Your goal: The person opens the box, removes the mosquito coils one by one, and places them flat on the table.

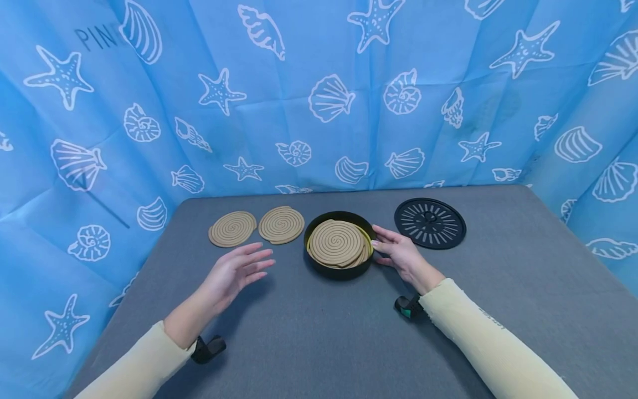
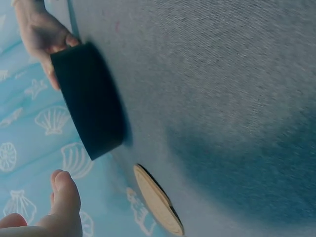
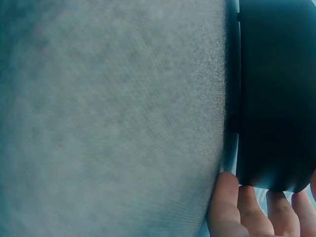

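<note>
A round black mosquito coil tin (image 1: 340, 274) stands on the table, with tan spiral mosquito coils (image 1: 335, 243) stacked inside and a strip of yellow showing at the inner right. My right hand (image 1: 401, 256) holds the tin's right side, its thumb at the rim and its fingers (image 3: 254, 212) against the outer wall. Over the table to the left, my left hand (image 1: 233, 277) hovers with loosely extended fingers, holding nothing. Beyond it lie two more flat coils, one at far left (image 1: 232, 229) and one (image 1: 281, 225) nearer the tin.
A black slotted lid (image 1: 430, 223) with a small central knob lies right of the tin. Grey cloth covers the table (image 1: 319, 343). A blue curtain (image 1: 309, 111) printed with shells and starfish hangs behind and along both sides.
</note>
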Demonstrator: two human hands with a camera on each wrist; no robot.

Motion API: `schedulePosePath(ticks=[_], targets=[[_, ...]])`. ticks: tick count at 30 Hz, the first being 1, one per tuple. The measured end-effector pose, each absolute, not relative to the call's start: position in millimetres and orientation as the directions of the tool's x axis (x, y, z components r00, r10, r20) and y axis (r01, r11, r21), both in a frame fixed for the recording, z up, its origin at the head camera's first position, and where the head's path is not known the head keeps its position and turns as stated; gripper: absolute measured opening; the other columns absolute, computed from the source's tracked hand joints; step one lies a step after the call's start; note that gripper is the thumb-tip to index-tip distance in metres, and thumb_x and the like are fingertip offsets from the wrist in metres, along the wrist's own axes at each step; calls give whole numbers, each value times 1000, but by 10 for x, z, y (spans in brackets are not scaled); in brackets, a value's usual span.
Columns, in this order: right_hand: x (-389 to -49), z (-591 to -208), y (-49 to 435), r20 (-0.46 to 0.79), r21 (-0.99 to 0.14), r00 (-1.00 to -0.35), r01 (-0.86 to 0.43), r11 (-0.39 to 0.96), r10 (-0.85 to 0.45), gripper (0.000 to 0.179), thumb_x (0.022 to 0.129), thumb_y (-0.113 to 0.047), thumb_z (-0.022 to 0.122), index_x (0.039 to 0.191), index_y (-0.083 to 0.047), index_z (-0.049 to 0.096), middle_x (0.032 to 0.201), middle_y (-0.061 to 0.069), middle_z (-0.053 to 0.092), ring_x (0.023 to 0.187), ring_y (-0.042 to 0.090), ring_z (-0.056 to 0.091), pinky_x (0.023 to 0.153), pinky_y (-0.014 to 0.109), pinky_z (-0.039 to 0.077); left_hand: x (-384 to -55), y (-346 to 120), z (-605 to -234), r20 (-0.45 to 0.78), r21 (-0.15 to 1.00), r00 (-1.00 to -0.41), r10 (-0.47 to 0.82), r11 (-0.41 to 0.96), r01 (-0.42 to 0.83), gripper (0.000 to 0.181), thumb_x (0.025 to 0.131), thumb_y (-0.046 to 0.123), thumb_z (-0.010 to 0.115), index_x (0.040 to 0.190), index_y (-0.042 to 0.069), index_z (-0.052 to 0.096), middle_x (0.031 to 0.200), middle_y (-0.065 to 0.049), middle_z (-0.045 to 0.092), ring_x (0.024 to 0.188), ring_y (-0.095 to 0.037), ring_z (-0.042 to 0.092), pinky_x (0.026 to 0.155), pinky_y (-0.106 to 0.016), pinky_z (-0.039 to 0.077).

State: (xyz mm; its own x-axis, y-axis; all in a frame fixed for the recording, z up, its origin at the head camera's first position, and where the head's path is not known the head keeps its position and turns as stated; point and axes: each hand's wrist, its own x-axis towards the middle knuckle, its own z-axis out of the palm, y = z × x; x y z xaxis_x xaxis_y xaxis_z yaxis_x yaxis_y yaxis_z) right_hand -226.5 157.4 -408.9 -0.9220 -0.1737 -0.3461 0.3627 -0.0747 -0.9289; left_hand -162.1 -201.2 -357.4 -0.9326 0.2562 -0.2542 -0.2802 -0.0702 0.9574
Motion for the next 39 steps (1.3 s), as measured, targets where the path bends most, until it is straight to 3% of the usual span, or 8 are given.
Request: schedulePosePath(ticks=[17,39], targets=[[-2272,-4096,1568,-354,-926,-919,371,-73,-174,55,102,-11,50,153,-13,30,159,10,23,141,28,31,109,51,33,-1695,-1673,-3593,-243,961,-925,293,-60,-271,47,105,14,38,148,-1,29,146,-24,42,124,-28,54,102,-41,44],[-2271,-4099,1581,-353,-927,-919,369,-66,-173,55,101,-11,51,152,-13,31,159,10,22,141,28,31,108,51,34,-1862,-1363,-3663,-228,957,-928,294,-110,-270,47,105,12,38,148,-4,28,150,-23,36,133,-34,43,107,-46,38]])
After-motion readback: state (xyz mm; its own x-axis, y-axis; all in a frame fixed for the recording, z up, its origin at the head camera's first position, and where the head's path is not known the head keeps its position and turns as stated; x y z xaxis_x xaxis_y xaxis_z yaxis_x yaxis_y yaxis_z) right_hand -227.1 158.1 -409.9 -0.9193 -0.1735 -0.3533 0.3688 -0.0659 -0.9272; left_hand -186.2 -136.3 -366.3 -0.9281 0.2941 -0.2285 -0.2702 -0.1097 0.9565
